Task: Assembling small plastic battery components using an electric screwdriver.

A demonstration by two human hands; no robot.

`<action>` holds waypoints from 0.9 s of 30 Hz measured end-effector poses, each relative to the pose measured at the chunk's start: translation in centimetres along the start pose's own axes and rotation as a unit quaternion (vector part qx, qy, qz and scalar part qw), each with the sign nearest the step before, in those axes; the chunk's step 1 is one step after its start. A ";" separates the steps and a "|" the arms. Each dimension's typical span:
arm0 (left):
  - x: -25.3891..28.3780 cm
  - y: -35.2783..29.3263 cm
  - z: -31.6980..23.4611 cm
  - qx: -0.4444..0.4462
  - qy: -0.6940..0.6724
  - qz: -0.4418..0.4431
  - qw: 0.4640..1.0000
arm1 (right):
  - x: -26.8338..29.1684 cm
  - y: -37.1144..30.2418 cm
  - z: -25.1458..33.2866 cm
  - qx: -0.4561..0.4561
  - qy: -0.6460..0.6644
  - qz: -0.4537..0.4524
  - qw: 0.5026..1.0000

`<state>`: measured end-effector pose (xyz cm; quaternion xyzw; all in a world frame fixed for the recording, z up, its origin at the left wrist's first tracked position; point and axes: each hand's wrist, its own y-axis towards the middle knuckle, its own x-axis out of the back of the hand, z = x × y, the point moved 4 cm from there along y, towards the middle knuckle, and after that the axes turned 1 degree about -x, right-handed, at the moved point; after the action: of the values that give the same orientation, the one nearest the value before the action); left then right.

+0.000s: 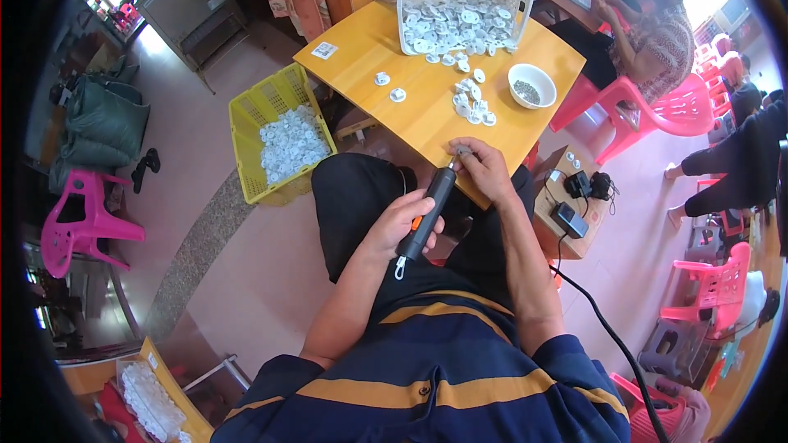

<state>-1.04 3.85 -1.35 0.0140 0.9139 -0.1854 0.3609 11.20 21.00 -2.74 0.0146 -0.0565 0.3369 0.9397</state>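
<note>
My left hand [408, 221] is wrapped round a black electric screwdriver [441, 189] with an orange switch and a white loop at its lower end. It slants over my lap, its tip at the near edge of the yellow table [419, 127]. My right hand [486, 171] pinches at that tip; what lies between its fingers is small, greyish and mostly hidden. Just beyond it on the table lie several small white plastic parts [474, 107]. A white bowl [532, 86] of tiny metal pieces stands to their right.
A white basket [400, 20] lies tipped at the table's far side, spilling white parts. Left of the table stands a yellow crate [246, 143] of white pieces. A cardboard box [593, 239] at my right bears black devices; a black cable [603, 320] trails past. A person [657, 41] sits at far right.
</note>
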 end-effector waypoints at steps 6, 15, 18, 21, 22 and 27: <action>0.1 0.0 0.0 0.005 0.000 -0.005 1.000 | 0.0 0.0 -0.1 -0.008 -0.002 0.005 1.000; -0.1 0.1 0.0 0.009 -0.029 0.002 1.000 | 0.0 0.1 -0.3 -0.018 0.023 0.004 1.000; -0.1 0.2 0.1 0.007 -0.038 0.007 0.999 | 0.1 0.1 -0.3 -0.020 0.035 0.007 0.999; -0.3 0.3 0.1 0.004 -0.051 0.017 0.999 | 0.1 0.2 -0.1 -0.021 0.105 0.025 0.994; -0.4 0.2 0.0 0.000 -0.058 0.022 0.998 | 0.0 0.2 0.1 -0.034 0.162 0.012 0.986; 0.0 -0.2 -1.4 -0.053 -0.100 0.032 0.993 | 0.0 1.3 -1.0 -0.027 0.211 -0.041 0.976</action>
<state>-1.97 4.20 -0.31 0.0057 0.8806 -0.1253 0.4569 10.43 22.06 -3.73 -0.0798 0.1349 0.2922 0.9434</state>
